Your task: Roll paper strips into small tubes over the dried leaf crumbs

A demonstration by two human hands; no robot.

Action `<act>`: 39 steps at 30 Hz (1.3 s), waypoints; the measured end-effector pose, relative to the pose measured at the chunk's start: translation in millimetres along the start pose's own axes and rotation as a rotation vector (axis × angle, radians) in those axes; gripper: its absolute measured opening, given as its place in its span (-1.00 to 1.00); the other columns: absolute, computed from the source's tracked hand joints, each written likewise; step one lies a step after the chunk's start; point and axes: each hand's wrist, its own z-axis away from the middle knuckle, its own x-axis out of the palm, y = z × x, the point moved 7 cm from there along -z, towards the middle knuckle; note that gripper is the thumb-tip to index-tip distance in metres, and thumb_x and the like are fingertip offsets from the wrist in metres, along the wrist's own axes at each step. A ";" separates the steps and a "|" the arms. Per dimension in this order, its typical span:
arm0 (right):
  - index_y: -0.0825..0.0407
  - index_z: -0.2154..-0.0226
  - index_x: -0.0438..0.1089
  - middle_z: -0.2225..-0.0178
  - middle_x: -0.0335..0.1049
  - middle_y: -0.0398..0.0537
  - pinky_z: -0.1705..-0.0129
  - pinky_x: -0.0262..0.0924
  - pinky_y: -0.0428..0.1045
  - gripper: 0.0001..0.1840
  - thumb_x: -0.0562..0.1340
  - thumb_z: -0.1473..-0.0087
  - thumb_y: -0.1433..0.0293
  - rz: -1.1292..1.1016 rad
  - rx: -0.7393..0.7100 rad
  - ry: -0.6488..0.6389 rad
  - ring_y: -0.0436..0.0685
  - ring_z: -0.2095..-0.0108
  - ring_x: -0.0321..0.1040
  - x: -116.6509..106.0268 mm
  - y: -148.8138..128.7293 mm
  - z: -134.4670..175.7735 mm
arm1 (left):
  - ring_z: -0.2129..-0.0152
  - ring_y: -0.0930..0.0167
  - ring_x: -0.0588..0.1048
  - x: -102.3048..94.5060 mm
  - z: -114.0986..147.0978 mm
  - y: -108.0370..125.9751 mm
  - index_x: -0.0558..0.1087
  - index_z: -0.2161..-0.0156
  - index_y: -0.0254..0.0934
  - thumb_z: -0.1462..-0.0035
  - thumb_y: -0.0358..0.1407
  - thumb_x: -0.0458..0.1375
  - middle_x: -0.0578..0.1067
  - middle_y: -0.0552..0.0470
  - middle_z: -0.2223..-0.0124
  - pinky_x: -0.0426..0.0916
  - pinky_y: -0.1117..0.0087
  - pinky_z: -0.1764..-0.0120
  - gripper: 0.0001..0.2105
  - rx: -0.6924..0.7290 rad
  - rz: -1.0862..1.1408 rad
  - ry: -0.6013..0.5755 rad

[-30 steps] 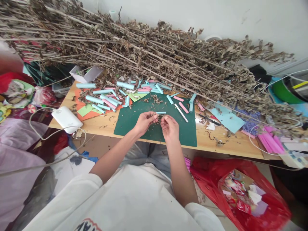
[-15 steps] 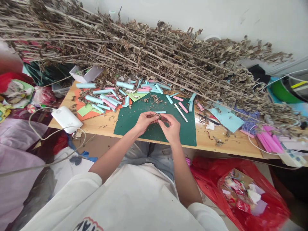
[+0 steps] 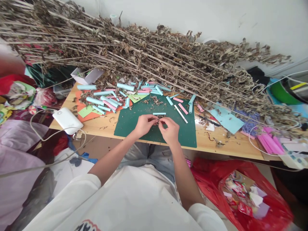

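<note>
Over the green cutting mat (image 3: 131, 120), my left hand (image 3: 145, 125) and my right hand (image 3: 170, 129) meet fingertip to fingertip. Both are closed in a pinch on a small bit of dried leaf (image 3: 157, 120), mostly hidden by the fingers. Just beyond them a thin blue paper tube (image 3: 159, 113) lies on the mat. A white stick (image 3: 181, 114) and a pink paper roll (image 3: 183, 108) rest to the right of it. Leaf crumbs (image 3: 156, 100) are scattered on the mat's far half.
A large heap of dried stalks (image 3: 144, 54) spans the back of the wooden table (image 3: 231, 149). Blue and pink paper rolls (image 3: 109, 102) lie on orange paper at left, near a white power bank (image 3: 67, 120) with a cable. A red bag (image 3: 207, 173) of rubbish stands at lower right.
My hands have shifted slightly down, away from the blue tube, uncovering more of it and the crumbs beside it. Their fingertips stay pinched together.
</note>
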 end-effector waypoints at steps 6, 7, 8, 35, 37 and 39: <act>0.02 0.42 0.47 0.50 0.47 -0.14 0.35 0.34 -0.03 -0.89 0.32 0.06 0.33 -0.442 0.346 0.221 0.04 0.49 0.38 6.8 33.2 3.4 | 0.54 0.47 0.42 8.2 0.1 4.6 0.55 0.39 -0.32 -0.01 -0.19 0.31 0.50 0.06 0.49 0.30 0.45 0.39 -0.81 0.056 0.092 0.048; 0.03 0.43 0.46 0.52 0.46 -0.15 0.36 0.33 -0.03 -0.88 0.33 0.08 0.33 -0.498 0.381 0.259 0.03 0.50 0.38 6.8 38.9 2.7 | 0.54 0.48 0.41 8.7 -1.6 2.5 0.54 0.40 -0.33 0.03 -0.17 0.34 0.50 0.06 0.50 0.30 0.45 0.39 -0.78 0.036 0.143 0.046; 0.04 0.43 0.46 0.52 0.46 -0.15 0.35 0.33 -0.04 -0.87 0.34 0.10 0.32 -0.518 0.394 0.283 0.03 0.50 0.38 5.7 43.2 1.3 | 0.54 0.48 0.41 8.4 -3.2 0.2 0.54 0.41 -0.34 0.07 -0.16 0.37 0.50 0.06 0.50 0.30 0.44 0.39 -0.74 0.013 0.188 0.049; -0.05 0.27 0.56 0.27 0.50 -0.05 0.14 0.38 0.01 -0.86 0.26 -0.15 0.35 -0.100 -0.035 0.014 0.08 0.24 0.45 0.4 -1.9 -6.8 | 0.40 0.51 0.51 17.5 0.4 -9.7 0.63 0.36 -0.39 0.17 -0.24 0.47 0.60 -0.03 0.37 0.38 0.44 0.15 -0.73 -0.279 0.604 -0.071; -0.04 0.14 0.50 0.27 0.50 -0.07 0.16 0.40 0.01 -0.76 0.29 -0.10 0.33 -0.251 0.086 0.033 0.07 0.26 0.46 3.2 8.7 -5.9 | 0.41 0.49 0.51 17.6 1.4 -11.7 0.63 0.38 -0.37 0.23 -0.27 0.49 0.61 -0.04 0.37 0.39 0.42 0.15 -0.73 -0.282 0.624 -0.037; -0.02 0.06 0.44 0.29 0.51 -0.08 0.17 0.42 0.01 -0.63 0.33 -0.04 0.31 -0.371 0.189 0.052 0.07 0.29 0.47 7.3 18.5 -4.1 | 0.41 0.47 0.51 17.7 2.2 -12.1 0.63 0.41 -0.37 0.27 -0.28 0.49 0.61 -0.06 0.37 0.39 0.40 0.15 -0.74 -0.268 0.617 -0.007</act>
